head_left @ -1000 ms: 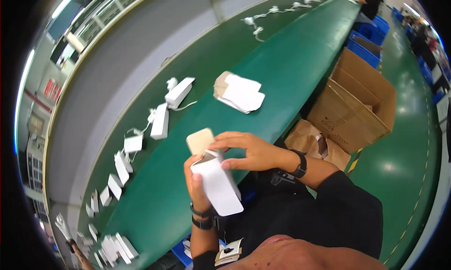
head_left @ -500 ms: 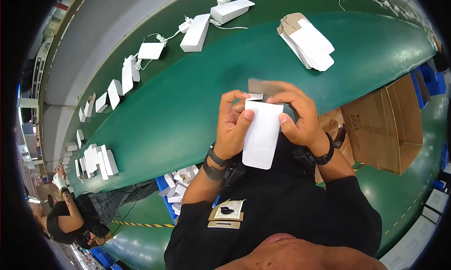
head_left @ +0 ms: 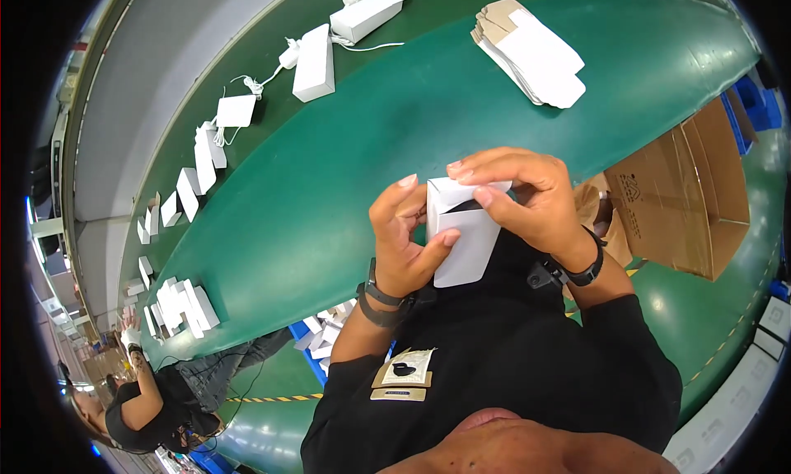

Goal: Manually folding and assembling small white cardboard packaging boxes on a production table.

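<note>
A small white carton [head_left: 464, 255] stands folded out in front of my chest, its top partly open and a dark gap showing under the flap. My left hand [head_left: 404, 241] grips the carton's left side, thumb on the near face and fingers curled at the side and behind. On the other side, my right hand [head_left: 535, 195] pinches the white top flap between thumb and fingers. Beyond my hands, a stack of flat white cartons [head_left: 540, 58] with brown inner sides lies on the green table [head_left: 346, 161].
White boxes [head_left: 315, 66] and white chargers with cables [head_left: 288, 55] line the belt at the far left. More white boxes [head_left: 185, 305] are grouped at the table's left end, near a co-worker [head_left: 144, 408]. A large brown cardboard box [head_left: 659, 202] stands at the right.
The carton has gone from a flat-looking panel to a squared shape, and its top flap is folded over toward me. My right hand has moved over the top. The view has shifted slightly.
</note>
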`<act>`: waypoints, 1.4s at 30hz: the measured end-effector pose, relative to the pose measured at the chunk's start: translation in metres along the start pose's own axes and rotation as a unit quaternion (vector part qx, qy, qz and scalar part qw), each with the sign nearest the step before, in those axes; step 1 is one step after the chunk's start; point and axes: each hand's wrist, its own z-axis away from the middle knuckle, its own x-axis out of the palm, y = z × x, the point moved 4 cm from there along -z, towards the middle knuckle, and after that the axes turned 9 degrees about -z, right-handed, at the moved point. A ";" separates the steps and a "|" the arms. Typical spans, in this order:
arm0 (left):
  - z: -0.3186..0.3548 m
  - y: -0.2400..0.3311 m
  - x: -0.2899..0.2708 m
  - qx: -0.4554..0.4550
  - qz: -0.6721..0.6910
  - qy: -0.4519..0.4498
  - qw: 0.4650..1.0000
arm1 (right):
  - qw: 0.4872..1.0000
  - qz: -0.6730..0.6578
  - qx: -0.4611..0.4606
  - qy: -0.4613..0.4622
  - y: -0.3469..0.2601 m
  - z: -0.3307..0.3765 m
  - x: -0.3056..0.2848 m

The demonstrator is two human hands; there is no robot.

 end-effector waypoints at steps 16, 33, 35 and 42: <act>-0.027 -0.024 0.010 -0.115 0.064 0.033 0.991 | 0.993 0.094 -0.024 -0.068 0.003 -0.009 -0.033; -0.082 -0.075 0.039 -0.170 0.059 -0.027 0.983 | 0.999 0.037 -0.018 -0.029 0.007 -0.023 -0.115; -0.093 -0.079 0.037 -0.138 0.041 -0.050 0.988 | 0.999 0.044 -0.020 -0.020 0.003 -0.027 -0.125; -0.179 -0.151 0.011 -0.288 0.034 0.203 0.935 | 0.850 0.505 -0.133 0.069 -0.005 -0.062 -0.178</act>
